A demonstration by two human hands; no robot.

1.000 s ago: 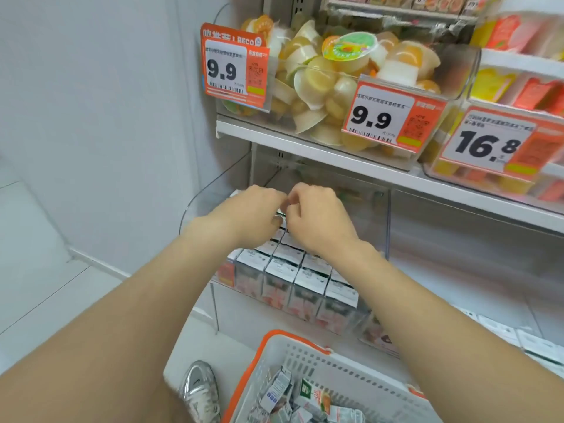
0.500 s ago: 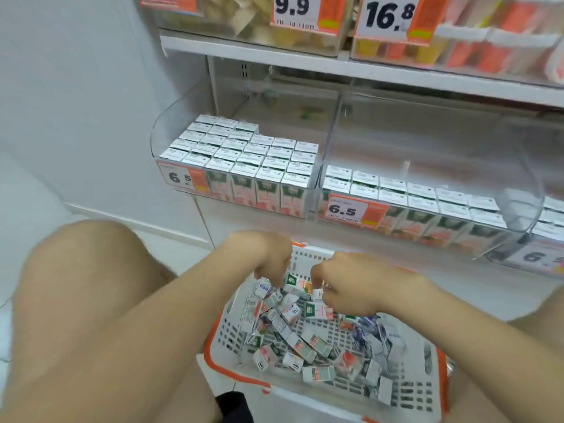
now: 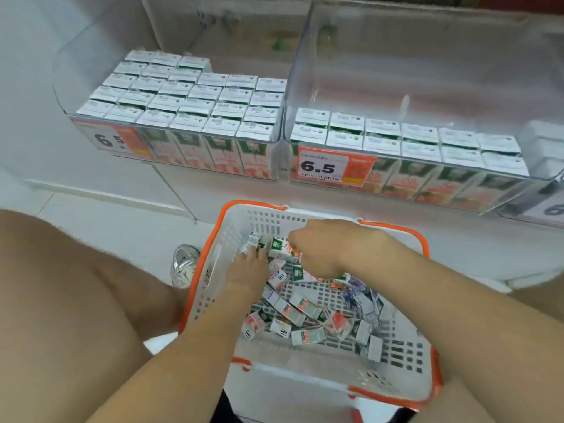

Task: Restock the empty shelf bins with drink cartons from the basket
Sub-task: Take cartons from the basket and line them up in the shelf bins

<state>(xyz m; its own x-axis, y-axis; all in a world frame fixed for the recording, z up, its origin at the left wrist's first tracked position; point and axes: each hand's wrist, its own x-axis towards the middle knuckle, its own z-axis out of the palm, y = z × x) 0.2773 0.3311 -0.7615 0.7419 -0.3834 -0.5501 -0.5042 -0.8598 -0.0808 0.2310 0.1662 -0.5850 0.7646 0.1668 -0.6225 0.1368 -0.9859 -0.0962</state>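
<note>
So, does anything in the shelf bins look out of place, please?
Nothing looks damaged. In the left bin the back two rows stop short, leaving a gap at back right; the right bin holds only two front rows.

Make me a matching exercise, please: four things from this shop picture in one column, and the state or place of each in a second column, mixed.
1 left bin
2 right bin
3 basket
4 shoe

A on the floor, left of the basket
B two front rows of cartons only
C loose cartons lying jumbled inside
D many rows of cartons, back right corner bare

Pairs: 1-D; 2-B; 3-C; 4-A
</note>
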